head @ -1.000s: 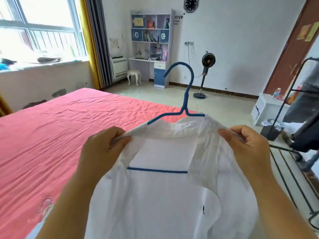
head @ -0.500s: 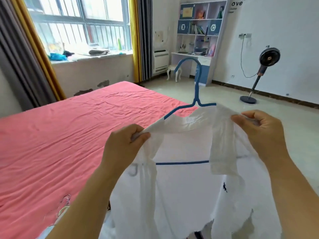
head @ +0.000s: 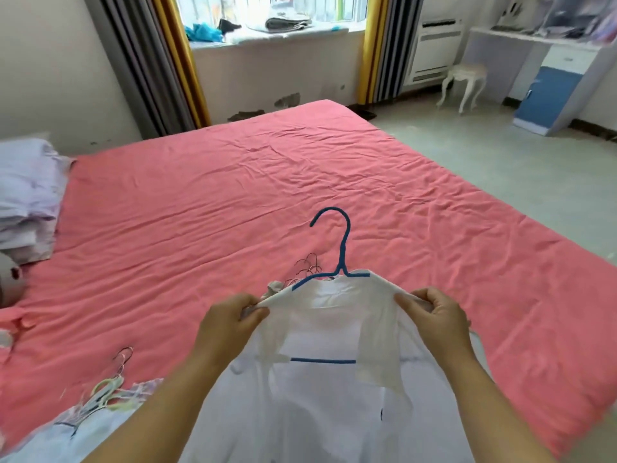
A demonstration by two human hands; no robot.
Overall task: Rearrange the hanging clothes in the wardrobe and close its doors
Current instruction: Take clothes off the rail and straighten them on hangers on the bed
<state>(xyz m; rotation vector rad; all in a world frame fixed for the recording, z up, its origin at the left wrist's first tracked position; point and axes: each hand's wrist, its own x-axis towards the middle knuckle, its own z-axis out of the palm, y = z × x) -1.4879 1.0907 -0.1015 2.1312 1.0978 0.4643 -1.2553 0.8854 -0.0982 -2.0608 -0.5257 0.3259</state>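
Holding a white shirt [head: 320,389] on a blue hanger [head: 340,259] out over the near edge of the bed [head: 233,182], I have both hands closed on its shoulders. My left hand [head: 230,324] pinches the left shoulder seam between thumb and curled fingers, and my right hand [head: 434,315] does the same on the right shoulder, so the cloth is stretched flat between them. The shirt is thin and slightly see-through: I can make out the hanger's lower bar as a blue line through the fabric, and the neckline gapes open below the hook. The hook stands upright above the collar, curling to the left, and the hanger's left arm shows bare where the cloth has not covered it. A small dark mark sits low on the shirt's right front. The body of the shirt hangs down toward me, between my forearms. Just beyond the collar, a few thin wire hooks [head: 309,267] lie on the pink sheet. At the lower left, more clothes on pale hangers [head: 103,392] lie on the bed. A folded lilac quilt [head: 26,195] rests at the far left, and a white stool [head: 465,78] stands on the floor by the window wall.
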